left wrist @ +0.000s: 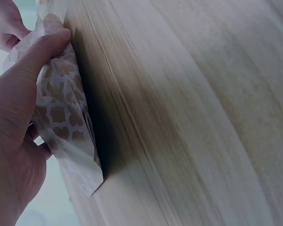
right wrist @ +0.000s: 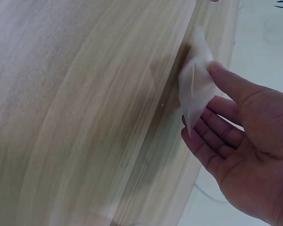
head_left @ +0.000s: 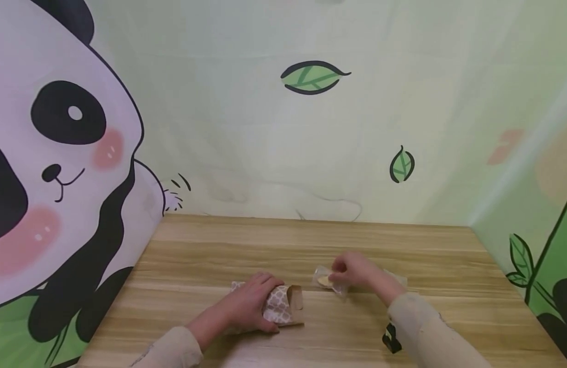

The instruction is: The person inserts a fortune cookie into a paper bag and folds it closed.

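Observation:
A brown paper bag [head_left: 279,305] with a white lattice print lies on its side, its open mouth facing right. My left hand [head_left: 253,302] grips it from above, fingers over the far side and thumb near its lower edge. In the left wrist view the thumb presses along the printed paper bag [left wrist: 66,103]. Right of the bag's mouth, my right hand [head_left: 354,271] pinches a clear plastic packet [head_left: 321,278] with a pale, flat piece inside; its kind cannot be made out. The right wrist view shows the packet [right wrist: 196,77] between thumb and fingers, just over the wood.
Another clear plastic piece [head_left: 396,278] lies partly hidden behind my right forearm. A small black object [head_left: 392,339] sits beside the right sleeve. The wooden table [head_left: 311,237] meets a printed cloth backdrop [head_left: 246,128] at its far edge.

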Motion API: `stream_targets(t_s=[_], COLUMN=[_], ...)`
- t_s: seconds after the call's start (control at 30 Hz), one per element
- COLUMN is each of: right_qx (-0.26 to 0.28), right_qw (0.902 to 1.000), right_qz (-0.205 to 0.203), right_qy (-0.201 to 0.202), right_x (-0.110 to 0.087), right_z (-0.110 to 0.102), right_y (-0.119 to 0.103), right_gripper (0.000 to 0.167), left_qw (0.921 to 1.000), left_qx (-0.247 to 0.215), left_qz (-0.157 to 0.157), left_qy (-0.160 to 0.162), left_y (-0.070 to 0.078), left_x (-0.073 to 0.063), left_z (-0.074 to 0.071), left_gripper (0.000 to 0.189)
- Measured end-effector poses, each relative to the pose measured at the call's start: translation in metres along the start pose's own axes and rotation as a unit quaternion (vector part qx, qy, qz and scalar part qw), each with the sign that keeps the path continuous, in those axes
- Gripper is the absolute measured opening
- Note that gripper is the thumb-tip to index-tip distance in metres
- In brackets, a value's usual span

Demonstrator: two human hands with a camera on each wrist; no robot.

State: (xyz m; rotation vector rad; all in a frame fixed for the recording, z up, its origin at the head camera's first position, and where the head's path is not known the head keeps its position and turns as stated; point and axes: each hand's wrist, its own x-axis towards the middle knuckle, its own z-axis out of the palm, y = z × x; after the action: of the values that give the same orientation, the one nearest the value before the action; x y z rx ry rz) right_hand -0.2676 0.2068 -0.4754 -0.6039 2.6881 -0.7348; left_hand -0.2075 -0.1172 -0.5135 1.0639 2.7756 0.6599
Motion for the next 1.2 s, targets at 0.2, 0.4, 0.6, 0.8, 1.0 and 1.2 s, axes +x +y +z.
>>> stream_targets(t_s=[0.2, 0.4, 0.6, 0.8, 1.0, 1.2], right_qx=[0.033, 0.083, 0.147, 0.166, 0.186, 0.202], right_qw=[0.9990, 0.9962, 0.9878, 0.9846, 0.9790, 0.9718], right_qz=[0.028, -0.024, -0.049, -0.055, -0.032, -0.029], right_qy=[-0.014, 0.002, -0.010, 0.009, 0.077, 0.119], right_x=[-0.004, -0.012, -0.021, -0.015, -0.008, -0.008], right_z=[0.001, 0.010, 0.024, 0.041, 0.059, 0.078], right_y=[-0.001, 0.001, -0.015, -0.030, -0.041, -0.048], right_gripper=[0.025, 0.024, 0.026, 0.025, 0.028, 0.024], left_qw=[1.0000, 1.0000, 0.9999, 0.9997, 0.9994, 0.9989], left_qx=[0.006, 0.005, 0.000, -0.010, -0.013, -0.022], left_qz=[0.000, -0.003, -0.013, -0.020, -0.031, -0.041], left_qy=[-0.001, -0.008, -0.011, -0.007, -0.010, -0.002], left_y=[0.002, 0.003, 0.004, 0.003, 0.003, 0.002], left_x=[0.001, 0.002, 0.001, -0.001, -0.003, -0.005], left_z=[-0.001, -0.002, -0.001, 0.000, 0.002, 0.004], left_gripper=[0.095, 0.096, 0.098, 0.100, 0.105, 0.110])
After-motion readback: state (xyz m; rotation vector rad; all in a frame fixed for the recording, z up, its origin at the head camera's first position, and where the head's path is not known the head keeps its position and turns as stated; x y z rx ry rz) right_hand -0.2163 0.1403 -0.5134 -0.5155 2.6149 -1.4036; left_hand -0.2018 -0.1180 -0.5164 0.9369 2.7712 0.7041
